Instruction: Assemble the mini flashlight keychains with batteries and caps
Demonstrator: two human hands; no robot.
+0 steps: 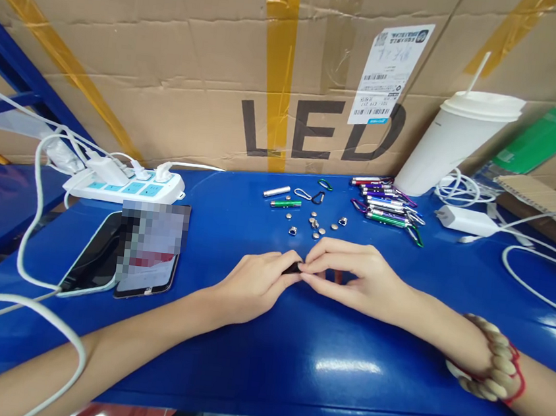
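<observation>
My left hand (257, 286) is closed around a small black tube (293, 268), most of it hidden by the fingers. At the tube's right end, the fingertips of my right hand (351, 272) are pinched together; whatever lies between them is too small to make out. Just beyond the hands, several button cells (322, 232) lie scattered with small metal end pieces (293, 231). Farther back are a green flashlight tube (286, 203), a silver tube (276, 192) and loose carabiner clips (302, 194). To their right lies a pile of mini flashlights (388, 203) with clips attached.
At left, two phones (91, 254) lie by a power strip (126, 185) with plugged-in cables. A white cable (66, 328) crosses my left forearm. A tall lidded cup (456, 144) and a white charger (468, 221) stand right. A cardboard box (183, 72) walls the back.
</observation>
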